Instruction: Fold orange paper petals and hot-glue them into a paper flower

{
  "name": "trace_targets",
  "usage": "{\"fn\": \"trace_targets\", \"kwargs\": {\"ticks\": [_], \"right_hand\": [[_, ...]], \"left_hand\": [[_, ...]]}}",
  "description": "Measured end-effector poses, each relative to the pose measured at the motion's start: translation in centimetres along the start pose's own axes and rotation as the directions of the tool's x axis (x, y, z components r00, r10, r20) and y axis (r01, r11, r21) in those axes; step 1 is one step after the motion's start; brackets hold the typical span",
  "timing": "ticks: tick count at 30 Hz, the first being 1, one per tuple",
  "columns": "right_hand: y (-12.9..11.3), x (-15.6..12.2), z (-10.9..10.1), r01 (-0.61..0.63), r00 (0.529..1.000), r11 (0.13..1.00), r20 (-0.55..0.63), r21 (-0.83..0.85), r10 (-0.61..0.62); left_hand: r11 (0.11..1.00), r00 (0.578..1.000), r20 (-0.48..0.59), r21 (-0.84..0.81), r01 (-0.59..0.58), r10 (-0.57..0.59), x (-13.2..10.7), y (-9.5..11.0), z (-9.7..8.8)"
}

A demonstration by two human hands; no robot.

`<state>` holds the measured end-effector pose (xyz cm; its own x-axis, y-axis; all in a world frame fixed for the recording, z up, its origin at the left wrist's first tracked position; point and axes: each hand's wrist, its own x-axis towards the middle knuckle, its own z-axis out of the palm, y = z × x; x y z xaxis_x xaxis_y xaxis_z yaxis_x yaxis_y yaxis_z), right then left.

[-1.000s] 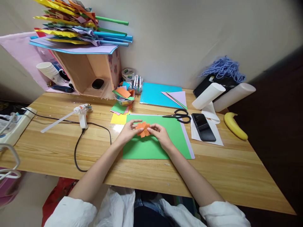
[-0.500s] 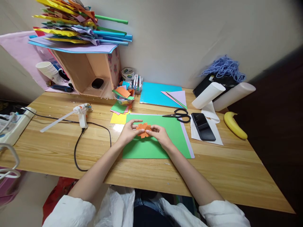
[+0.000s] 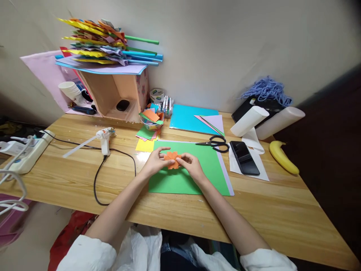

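Observation:
An orange paper flower [image 3: 172,161] is held between my two hands, just above a green sheet of paper [image 3: 180,184]. My left hand [image 3: 158,162] pinches its left side, thumb on the front face. On the right side, my right hand [image 3: 189,165] grips it between thumb and fingers. The petals spread between the thumbs; part of the flower's back is hidden by my fingers. Black-handled scissors [image 3: 217,143] lie over the upper right edge of the green sheet. A yellow paper [image 3: 144,145] is beyond my left hand.
A glue gun [image 3: 104,140] with its cord stands on the left of the table. Behind are a bowl of paper scraps [image 3: 152,119], a blue pad [image 3: 183,118] and an open box [image 3: 107,92]. A phone [image 3: 244,158] and a banana [image 3: 283,157] lie on the right.
The camera view has shifted, so the scene sits slightly lower. Between my fingers the flower has turned a little, and both hands still hold it.

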<state>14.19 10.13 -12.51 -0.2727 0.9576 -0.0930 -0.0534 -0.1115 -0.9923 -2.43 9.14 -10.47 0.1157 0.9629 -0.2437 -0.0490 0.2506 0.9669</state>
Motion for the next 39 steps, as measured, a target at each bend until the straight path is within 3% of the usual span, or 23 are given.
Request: {"fn": "trace_targets", "kwargs": {"ticks": [5,10,12,14,17,20,21,22,23,26,29,34,36,39], "right_hand": [[-0.2,-0.3,1.6,-0.065,0.987,0.997,0.150,0.028,0.060],[0.5,1.1,5.2,-0.104,0.967,0.994,0.235,0.022,0.096],[1.1,2.1,7.7,-0.085,0.967,0.995,0.237,-0.050,0.095],[1.6,3.2,10.8,-0.043,0.965,0.993,0.254,-0.106,0.068],[1.9,4.4,16.1,0.047,0.969,0.984,0.248,-0.174,-0.002],[1.7,5.4,21.6,0.113,0.980,0.950,0.192,-0.290,-0.058],[1.5,5.8,23.3,0.128,0.985,0.924,0.157,-0.360,-0.076],[1.3,6.2,24.9,0.147,0.989,0.835,0.098,-0.531,-0.112],[1.1,6.6,26.2,0.133,0.991,0.797,0.059,-0.589,-0.122],[0.6,8.0,28.7,0.102,0.992,0.750,0.011,-0.653,-0.125],[0.4,9.0,28.2,0.120,0.992,0.741,0.046,-0.660,-0.120],[-0.3,8.8,22.3,0.270,0.963,0.755,0.180,-0.598,-0.201],[-0.8,8.3,19.4,0.315,0.948,0.755,0.230,-0.576,-0.220],[-1.3,7.6,15.7,0.403,0.892,0.777,0.398,-0.484,-0.214]], "left_hand": [[1.000,0.995,-0.100,0.008,-0.020,0.021,-2.5,0.5,-1.5],[0.995,0.944,-0.316,-0.016,-0.102,0.092,-6.6,0.1,-6.1],[0.992,0.895,-0.429,0.012,-0.126,0.119,-8.5,-0.2,-8.1],[0.980,0.815,-0.545,0.104,-0.167,0.197,-10.3,-0.5,-9.9],[0.910,0.592,-0.698,0.372,-0.182,0.403,-13.0,-1.4,-12.2],[0.827,0.393,-0.740,0.551,-0.112,0.546,-15.2,-2.6,-14.5],[0.791,0.339,-0.730,0.607,-0.076,0.593,-15.7,-3.1,-15.3],[0.744,0.309,-0.700,0.667,-0.039,0.644,-16.1,-3.4,-16.0],[0.685,0.296,-0.652,0.729,-0.007,0.698,-16.4,-3.7,-16.7],[0.529,0.372,-0.501,0.848,0.028,0.782,-16.5,-4.3,-18.1],[0.423,0.507,-0.366,0.906,0.003,0.780,-15.7,-4.4,-18.6],[0.222,0.757,-0.210,0.971,0.088,0.618,-14.3,-4.5,-18.0],[0.222,0.806,-0.199,0.971,0.086,0.557,-14.2,-4.5,-17.7],[0.332,0.840,-0.207,0.943,0.034,0.501,-14.8,-4.4,-17.5]]}}
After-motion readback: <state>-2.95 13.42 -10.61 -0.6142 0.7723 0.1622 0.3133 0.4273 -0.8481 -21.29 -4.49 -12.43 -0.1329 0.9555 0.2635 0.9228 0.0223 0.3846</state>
